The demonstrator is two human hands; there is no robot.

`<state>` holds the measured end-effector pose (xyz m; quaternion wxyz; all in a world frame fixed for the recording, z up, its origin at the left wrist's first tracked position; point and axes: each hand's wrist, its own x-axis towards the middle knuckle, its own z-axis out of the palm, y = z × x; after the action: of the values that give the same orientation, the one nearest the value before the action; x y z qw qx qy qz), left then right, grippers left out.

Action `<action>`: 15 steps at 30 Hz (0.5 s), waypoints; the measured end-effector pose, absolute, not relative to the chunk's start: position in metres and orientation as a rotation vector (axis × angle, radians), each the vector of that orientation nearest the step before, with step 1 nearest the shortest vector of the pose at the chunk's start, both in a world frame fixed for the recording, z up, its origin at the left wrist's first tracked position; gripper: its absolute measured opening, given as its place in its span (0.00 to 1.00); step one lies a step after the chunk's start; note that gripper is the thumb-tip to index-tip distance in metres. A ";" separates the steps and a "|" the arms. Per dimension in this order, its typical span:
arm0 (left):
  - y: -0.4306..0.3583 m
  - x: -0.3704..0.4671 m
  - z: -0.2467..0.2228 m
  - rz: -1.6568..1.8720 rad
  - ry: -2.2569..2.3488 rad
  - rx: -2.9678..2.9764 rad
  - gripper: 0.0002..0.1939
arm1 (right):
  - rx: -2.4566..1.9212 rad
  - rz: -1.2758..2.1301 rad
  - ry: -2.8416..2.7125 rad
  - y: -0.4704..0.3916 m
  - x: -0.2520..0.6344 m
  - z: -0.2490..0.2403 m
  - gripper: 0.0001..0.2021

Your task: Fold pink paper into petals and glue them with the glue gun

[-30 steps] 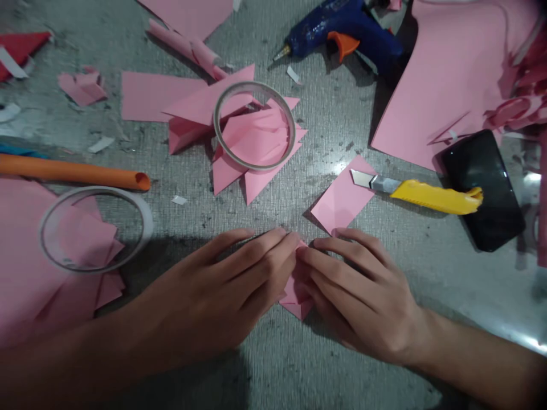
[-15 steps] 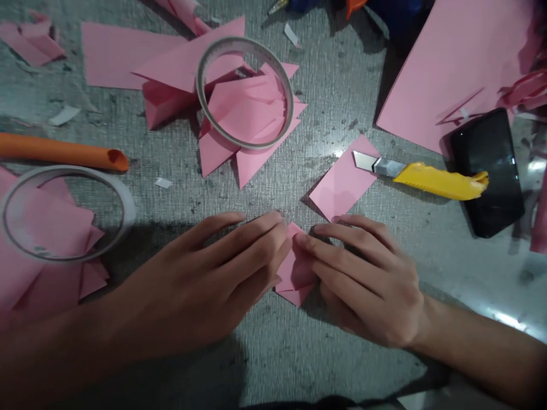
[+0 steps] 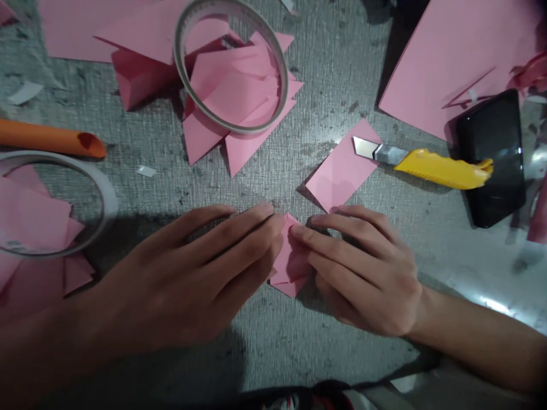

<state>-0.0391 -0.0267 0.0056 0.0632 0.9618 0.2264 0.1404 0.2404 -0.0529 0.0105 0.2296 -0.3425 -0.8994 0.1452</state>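
Note:
Between both hands a small folded pink paper [image 3: 291, 259] lies on the grey textured table. My left hand [image 3: 209, 267] grips its left edge, fingers closed together and thumb hidden beneath them. My right hand [image 3: 370, 267] holds the right side, its index fingertip on the upper part of the fold. Just above my right fingertips is a flat pink rectangle [image 3: 337, 171]. A yellow cutter [image 3: 444, 169] with its blade out rests with the blade over that rectangle and its handle end over a black phone [image 3: 491, 165].
A tape roll [image 3: 282, 68] lies on folded pink pieces at the upper middle. Another tape roll [image 3: 111, 199] and an orange paper tube [image 3: 51, 138] are at the left. A large pink sheet [image 3: 436, 62] is at the upper right; white scraps [image 3: 146, 171] lie about.
The view has shifted, so the tape rolls, tube and papers appear farther left and higher. Both hands keep nearly the same hold on the folded paper.

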 end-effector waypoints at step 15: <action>-0.030 -0.038 0.006 0.298 0.689 2.919 0.17 | -0.943 0.407 -2.495 -0.051 0.240 0.013 0.10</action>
<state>-0.0378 -0.0296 0.0060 0.0636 0.9665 0.2283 0.0985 0.2396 -0.0511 0.0126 0.2202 -0.3408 -0.9020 0.1471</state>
